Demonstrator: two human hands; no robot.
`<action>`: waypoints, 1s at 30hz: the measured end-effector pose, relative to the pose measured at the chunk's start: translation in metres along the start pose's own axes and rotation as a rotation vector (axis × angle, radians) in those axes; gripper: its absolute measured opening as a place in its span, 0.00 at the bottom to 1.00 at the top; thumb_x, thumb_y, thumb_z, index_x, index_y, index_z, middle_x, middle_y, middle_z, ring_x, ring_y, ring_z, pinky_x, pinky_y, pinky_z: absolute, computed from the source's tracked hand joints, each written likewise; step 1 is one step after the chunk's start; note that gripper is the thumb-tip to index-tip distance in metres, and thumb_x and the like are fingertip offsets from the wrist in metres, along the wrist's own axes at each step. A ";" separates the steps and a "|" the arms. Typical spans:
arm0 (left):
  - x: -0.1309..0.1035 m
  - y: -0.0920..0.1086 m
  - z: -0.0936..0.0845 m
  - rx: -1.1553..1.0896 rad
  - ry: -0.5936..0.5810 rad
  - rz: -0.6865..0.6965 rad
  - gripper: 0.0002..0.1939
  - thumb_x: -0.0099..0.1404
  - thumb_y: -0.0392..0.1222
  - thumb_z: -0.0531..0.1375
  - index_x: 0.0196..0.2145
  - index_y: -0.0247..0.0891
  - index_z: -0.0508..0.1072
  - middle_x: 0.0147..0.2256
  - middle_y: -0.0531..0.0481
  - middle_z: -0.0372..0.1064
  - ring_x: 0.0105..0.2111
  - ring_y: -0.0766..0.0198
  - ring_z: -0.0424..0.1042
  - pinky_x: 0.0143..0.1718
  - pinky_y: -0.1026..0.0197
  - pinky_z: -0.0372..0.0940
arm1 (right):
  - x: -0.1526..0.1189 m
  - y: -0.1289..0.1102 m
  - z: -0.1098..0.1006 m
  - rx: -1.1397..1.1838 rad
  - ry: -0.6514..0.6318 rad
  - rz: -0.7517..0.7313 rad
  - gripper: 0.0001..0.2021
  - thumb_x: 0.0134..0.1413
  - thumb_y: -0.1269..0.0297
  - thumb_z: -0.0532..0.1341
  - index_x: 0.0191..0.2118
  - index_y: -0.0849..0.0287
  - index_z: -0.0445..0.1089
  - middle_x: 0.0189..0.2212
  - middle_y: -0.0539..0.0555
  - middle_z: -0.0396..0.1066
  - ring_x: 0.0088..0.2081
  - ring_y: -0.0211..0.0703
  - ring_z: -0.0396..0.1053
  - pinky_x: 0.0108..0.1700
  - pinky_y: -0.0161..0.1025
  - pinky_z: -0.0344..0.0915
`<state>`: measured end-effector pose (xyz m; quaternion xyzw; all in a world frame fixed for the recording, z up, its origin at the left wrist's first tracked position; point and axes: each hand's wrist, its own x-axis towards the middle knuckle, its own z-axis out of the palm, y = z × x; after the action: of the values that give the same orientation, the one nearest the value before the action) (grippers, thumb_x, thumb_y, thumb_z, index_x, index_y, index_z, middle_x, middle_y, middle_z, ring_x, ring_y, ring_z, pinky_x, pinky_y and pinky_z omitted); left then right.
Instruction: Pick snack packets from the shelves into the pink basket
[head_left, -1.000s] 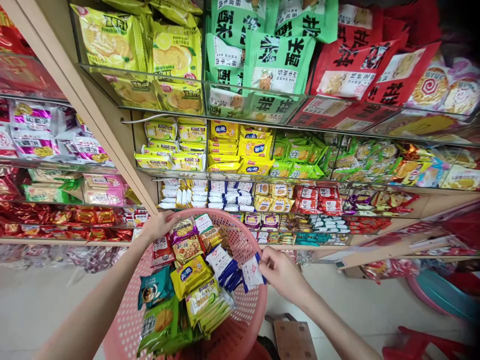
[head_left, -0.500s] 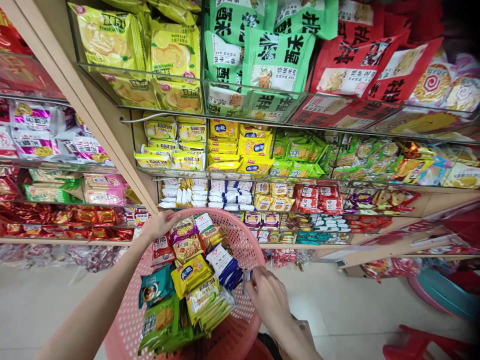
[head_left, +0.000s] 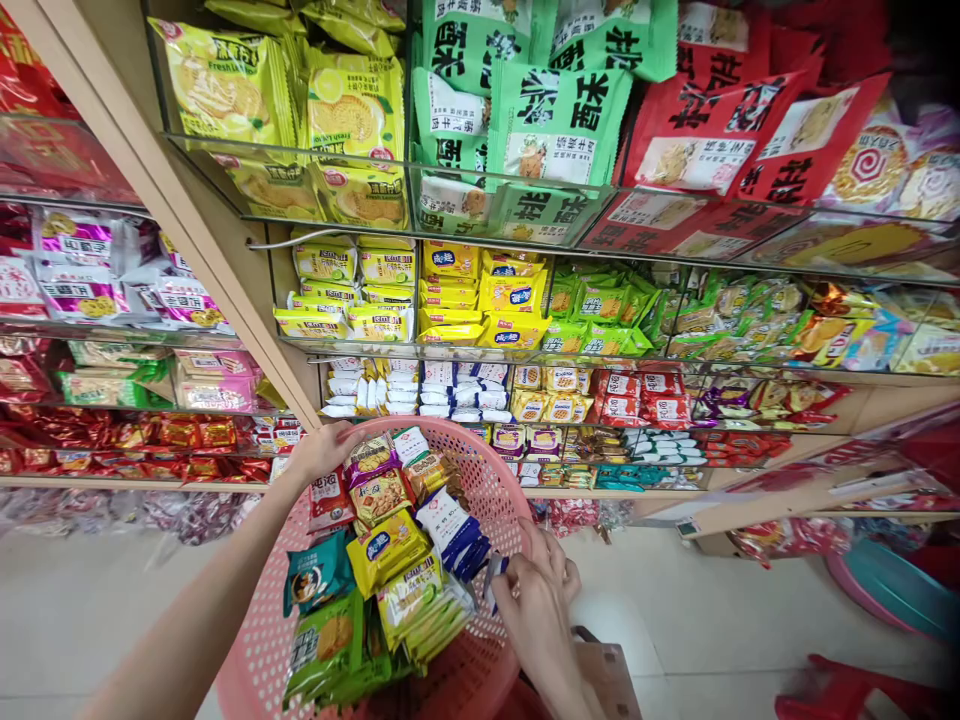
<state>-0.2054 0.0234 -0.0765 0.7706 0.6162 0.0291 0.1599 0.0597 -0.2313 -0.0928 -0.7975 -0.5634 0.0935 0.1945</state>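
1. The left hand [head_left: 326, 452] holds the rim of a pink basket [head_left: 261, 625] at its 11 o'clock, fingers closed over the edge.
2. The right hand [head_left: 534, 592], at the basket's 3 o'clock, pinches a small packet [head_left: 492, 578] in a narrow grip; the fingers partly hide it.
3. Just beside that packet, at 2 o'clock from the basket's middle, lies a row of blue-and-white packets [head_left: 451, 530].
4. Yellow packets [head_left: 387, 551] lie mid-basket, a teal packet [head_left: 319, 573] at 9 o'clock, green packets [head_left: 330, 650] at 7.
5. Snack shelves [head_left: 480, 350] stand at 12 o'clock.
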 end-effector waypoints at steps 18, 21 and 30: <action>-0.004 0.008 -0.005 -0.002 -0.007 0.003 0.32 0.59 0.66 0.41 0.44 0.44 0.71 0.33 0.47 0.72 0.34 0.56 0.72 0.28 0.64 0.58 | -0.010 0.007 -0.006 0.019 0.075 0.034 0.09 0.47 0.69 0.55 0.19 0.59 0.62 0.56 0.58 0.58 0.55 0.59 0.53 0.47 0.53 0.52; -0.003 0.006 -0.004 0.003 0.000 0.009 0.32 0.58 0.67 0.41 0.44 0.44 0.71 0.33 0.47 0.72 0.34 0.56 0.72 0.28 0.64 0.57 | -0.008 0.005 -0.005 -0.016 0.063 0.056 0.09 0.47 0.69 0.55 0.19 0.59 0.63 0.58 0.59 0.56 0.57 0.60 0.50 0.50 0.55 0.50; -0.001 0.004 -0.003 0.012 -0.017 0.001 0.32 0.58 0.67 0.41 0.46 0.45 0.70 0.36 0.46 0.73 0.36 0.55 0.71 0.29 0.63 0.58 | -0.012 0.000 -0.004 -0.098 -0.062 0.117 0.09 0.49 0.70 0.54 0.22 0.58 0.68 0.56 0.62 0.59 0.58 0.59 0.53 0.52 0.56 0.53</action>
<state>-0.2026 0.0224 -0.0729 0.7720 0.6148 0.0192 0.1604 0.0572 -0.2430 -0.0898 -0.8344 -0.5253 0.1015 0.1320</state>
